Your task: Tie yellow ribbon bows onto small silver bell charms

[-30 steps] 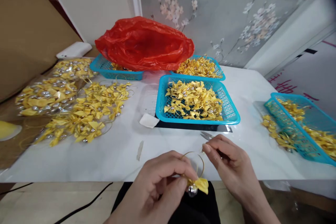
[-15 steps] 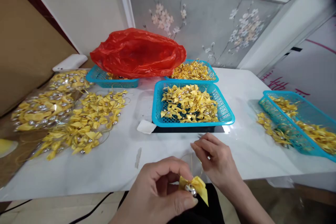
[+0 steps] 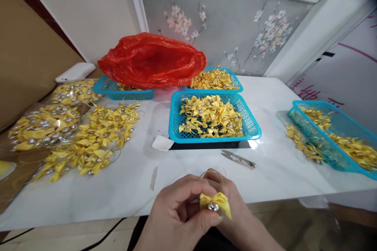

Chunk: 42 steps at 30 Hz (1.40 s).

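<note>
White table [image 3: 123,188] lies under both hands. Left hand [image 3: 176,215] pinches a yellow bow [image 3: 216,202] at its fingertips. Right hand [image 3: 235,211] curls just behind, fingers hidden. Scissors [image 3: 238,159] lie beyond.

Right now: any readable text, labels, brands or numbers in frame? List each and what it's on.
No text reads clearly.
Red characters on the white panel at the far right: cut off and blurred, unreadable.
yellow bow pinched in the left hand, with the right hand behind it: no print.
Blue baskets, red bag, snips: no label visible.
</note>
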Available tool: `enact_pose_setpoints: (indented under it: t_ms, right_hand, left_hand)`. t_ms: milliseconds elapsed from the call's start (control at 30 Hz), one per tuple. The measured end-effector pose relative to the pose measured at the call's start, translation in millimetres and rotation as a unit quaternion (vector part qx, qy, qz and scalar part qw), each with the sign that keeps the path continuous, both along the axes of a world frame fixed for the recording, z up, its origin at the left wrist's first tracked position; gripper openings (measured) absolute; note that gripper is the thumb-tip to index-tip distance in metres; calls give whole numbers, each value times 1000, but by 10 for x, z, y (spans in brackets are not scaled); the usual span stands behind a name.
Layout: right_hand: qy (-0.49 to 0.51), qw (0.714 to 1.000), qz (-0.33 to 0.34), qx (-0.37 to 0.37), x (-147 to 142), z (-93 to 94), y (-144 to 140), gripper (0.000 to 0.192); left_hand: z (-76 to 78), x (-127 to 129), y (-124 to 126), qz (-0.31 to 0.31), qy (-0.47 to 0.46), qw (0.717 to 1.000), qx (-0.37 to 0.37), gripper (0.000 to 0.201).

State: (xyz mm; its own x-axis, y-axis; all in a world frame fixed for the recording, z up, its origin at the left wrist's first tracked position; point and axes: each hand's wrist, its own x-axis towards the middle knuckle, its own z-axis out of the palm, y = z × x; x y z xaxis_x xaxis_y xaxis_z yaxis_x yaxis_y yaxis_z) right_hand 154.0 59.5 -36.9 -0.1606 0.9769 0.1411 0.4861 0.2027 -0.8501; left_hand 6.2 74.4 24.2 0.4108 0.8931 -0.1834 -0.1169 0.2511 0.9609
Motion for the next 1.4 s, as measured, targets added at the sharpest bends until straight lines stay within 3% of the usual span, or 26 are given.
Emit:
enact_pose_setpoints:
  t_ms: [200,333,467,567,733,833,967,1100,1300,1400]
  right_hand:
    - [63,998,-28,-10,438,340,-71,22]
    - [181,981,-7,-62,413,464,-127,23]
    - [219,969,-8,-112,264,436,-119,30]
    - [221,968,-12,-120,217,428,-107,31]
    - [142,988,-50,-19,175,461,-142,25]
    - [113,991,-60,28,138,467,-174,19]
    - [215,973,-74,-40,81,471,-191,28]
    - [273,952,-95,-95,26,456,-203,32]
    - [274,947,-145,-82,-3,421,-228,32]
    - [274,946,-147,-91,-19,430,-225,34]
  left_hand:
    - [-11,-32,-25,24,4,1000,12,34]
    - [6,-24,-36,4,1,1000,-13,33]
    - [29,-50,-41,-2,-7,1000,-9,32]
    - [31,-111,-46,-32,-43,997,-54,32]
    - [8,-185,-48,-26,-17,998,-60,33]
    - [0,-185,-10,-30,12,998,-53,20]
    - [-14,-163,48,-62,-13,993,-101,14]
    - [-49,-121,40,-36,-31,991,-126,22]
    - [-56,-155,7,-28,-35,991,-129,59]
    - [-38,-197,30,-24,-26,995,-96,40]
